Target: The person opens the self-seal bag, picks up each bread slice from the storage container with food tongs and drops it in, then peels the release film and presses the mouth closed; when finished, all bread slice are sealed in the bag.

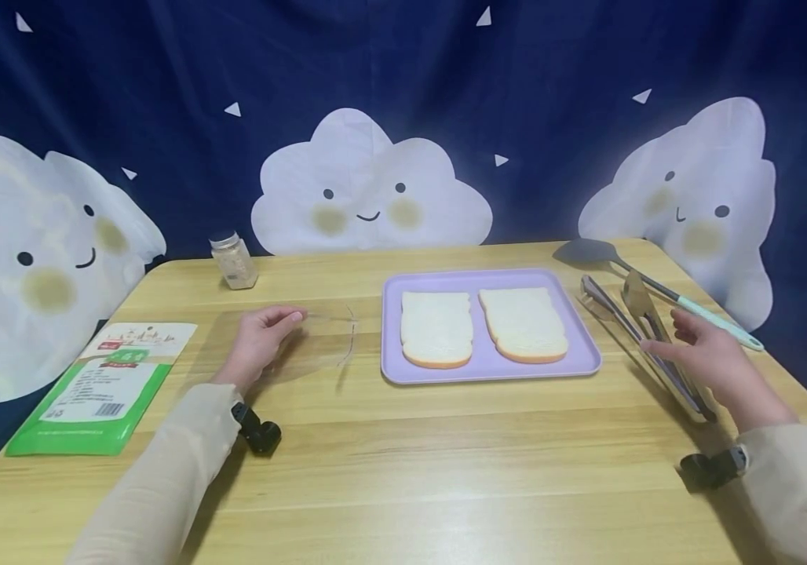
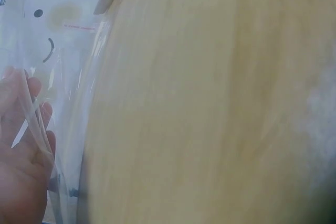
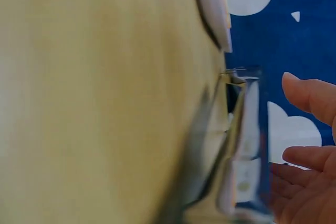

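A clear plastic bag (image 1: pixel 329 345) with a thin edge strip is pinched between the thumb and fingers of my left hand (image 1: pixel 255 341). In the left wrist view, the bag (image 2: pixel 76 87) hangs in front of the fingers. My right hand (image 1: pixel 717 365) is over the right side of the table, thumb and fingers apart, right beside metal tongs (image 1: pixel 672 380). In the right wrist view, the tongs (image 3: pixel 249 129) stand near the spread fingers, their two arms apart.
A lilac tray (image 1: pixel 392 373) holds two bread slices (image 1: pixel 436 326) side by side. Behind the tongs lies a spatula (image 1: pixel 647 280) with a mint handle. A green-and-white packet (image 1: pixel 89 408) lies at the left, and a small jar (image 1: pixel 234 263) stands at the back left.
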A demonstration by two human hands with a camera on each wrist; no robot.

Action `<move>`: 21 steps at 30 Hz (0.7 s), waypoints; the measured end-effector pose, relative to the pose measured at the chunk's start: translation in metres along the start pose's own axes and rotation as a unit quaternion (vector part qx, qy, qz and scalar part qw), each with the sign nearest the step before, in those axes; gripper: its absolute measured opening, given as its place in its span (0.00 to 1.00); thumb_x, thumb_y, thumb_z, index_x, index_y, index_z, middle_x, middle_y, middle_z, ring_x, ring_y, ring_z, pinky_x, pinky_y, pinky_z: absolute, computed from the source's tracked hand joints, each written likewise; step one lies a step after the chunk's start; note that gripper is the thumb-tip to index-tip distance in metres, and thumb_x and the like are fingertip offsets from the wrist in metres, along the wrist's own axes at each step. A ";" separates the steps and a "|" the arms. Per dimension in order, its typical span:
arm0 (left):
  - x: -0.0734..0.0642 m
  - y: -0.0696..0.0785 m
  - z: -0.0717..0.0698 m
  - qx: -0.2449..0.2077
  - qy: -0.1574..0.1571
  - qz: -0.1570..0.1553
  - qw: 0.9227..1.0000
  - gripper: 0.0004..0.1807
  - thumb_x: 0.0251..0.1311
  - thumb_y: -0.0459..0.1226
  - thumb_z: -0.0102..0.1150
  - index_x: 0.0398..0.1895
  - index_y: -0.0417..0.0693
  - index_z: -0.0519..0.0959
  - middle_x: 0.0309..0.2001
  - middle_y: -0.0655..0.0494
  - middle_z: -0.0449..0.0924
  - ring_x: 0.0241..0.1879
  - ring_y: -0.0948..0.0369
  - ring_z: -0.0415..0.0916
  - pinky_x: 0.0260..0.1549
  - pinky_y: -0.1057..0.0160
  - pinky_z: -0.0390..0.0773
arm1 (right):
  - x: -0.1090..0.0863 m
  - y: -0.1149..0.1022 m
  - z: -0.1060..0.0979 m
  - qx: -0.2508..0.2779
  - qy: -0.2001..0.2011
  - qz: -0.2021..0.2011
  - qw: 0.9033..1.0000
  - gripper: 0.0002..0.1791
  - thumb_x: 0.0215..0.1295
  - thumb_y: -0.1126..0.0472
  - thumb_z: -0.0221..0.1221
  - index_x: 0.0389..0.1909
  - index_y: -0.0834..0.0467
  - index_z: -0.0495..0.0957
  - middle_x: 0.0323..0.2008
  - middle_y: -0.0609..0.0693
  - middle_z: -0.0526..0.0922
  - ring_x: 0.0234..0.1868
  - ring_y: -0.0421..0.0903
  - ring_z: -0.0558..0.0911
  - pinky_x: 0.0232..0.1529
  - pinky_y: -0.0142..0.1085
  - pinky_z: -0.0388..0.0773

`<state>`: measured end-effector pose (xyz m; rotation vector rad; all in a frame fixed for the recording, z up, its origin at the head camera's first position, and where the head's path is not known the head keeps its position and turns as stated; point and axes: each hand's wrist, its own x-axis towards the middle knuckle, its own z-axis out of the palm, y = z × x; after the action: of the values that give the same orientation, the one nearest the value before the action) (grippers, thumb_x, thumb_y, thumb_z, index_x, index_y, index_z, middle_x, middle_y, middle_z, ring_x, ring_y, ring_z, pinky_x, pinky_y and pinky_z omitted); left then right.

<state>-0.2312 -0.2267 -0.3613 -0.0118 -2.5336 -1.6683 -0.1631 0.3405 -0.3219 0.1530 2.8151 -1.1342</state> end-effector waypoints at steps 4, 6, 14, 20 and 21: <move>0.000 0.002 0.001 -0.001 -0.003 -0.004 1.000 0.18 0.62 0.41 0.56 0.47 0.36 0.78 0.41 0.60 0.82 0.42 0.63 0.77 0.37 0.74 0.75 | -0.002 0.005 0.004 -0.006 -0.013 -0.001 1.000 0.51 0.62 0.48 0.57 0.68 0.72 0.35 0.63 0.81 0.45 0.62 0.76 0.52 0.56 0.64 0.57; -0.001 0.003 0.000 0.001 -0.007 -0.010 1.000 0.18 0.63 0.41 0.55 0.48 0.36 0.78 0.45 0.54 0.82 0.44 0.61 0.77 0.38 0.74 0.75 | -0.002 0.007 0.006 -0.019 -0.010 -0.004 1.000 0.51 0.61 0.48 0.58 0.68 0.74 0.37 0.61 0.82 0.50 0.60 0.76 0.56 0.54 0.63 0.62; -0.002 0.002 -0.001 0.019 -0.016 -0.003 1.000 0.17 0.64 0.40 0.54 0.50 0.37 0.77 0.51 0.42 0.78 0.43 0.67 0.76 0.40 0.76 0.74 | -0.003 0.015 0.010 -0.045 -0.008 0.014 0.999 0.51 0.60 0.44 0.58 0.67 0.74 0.43 0.55 0.82 0.60 0.51 0.71 0.69 0.42 0.54 0.73; -0.002 0.000 -0.002 0.013 -0.023 0.001 1.000 0.17 0.64 0.38 0.54 0.51 0.35 0.76 0.51 0.40 0.77 0.44 0.65 0.76 0.41 0.77 0.73 | -0.002 0.017 0.011 -0.029 0.001 0.021 0.999 0.49 0.60 0.43 0.57 0.67 0.72 0.47 0.57 0.81 0.61 0.53 0.71 0.68 0.43 0.53 0.71; -0.002 0.000 -0.002 0.013 -0.024 0.000 1.000 0.18 0.64 0.39 0.54 0.52 0.36 0.76 0.51 0.41 0.77 0.44 0.65 0.76 0.41 0.77 0.73 | -0.002 0.017 0.011 -0.029 0.004 0.022 0.999 0.49 0.60 0.42 0.57 0.67 0.72 0.47 0.57 0.80 0.61 0.53 0.71 0.68 0.42 0.52 0.71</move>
<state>-0.2295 -0.2282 -0.3604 -0.0507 -2.5888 -1.6536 -0.1579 0.3448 -0.3409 0.2139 2.8324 -1.0450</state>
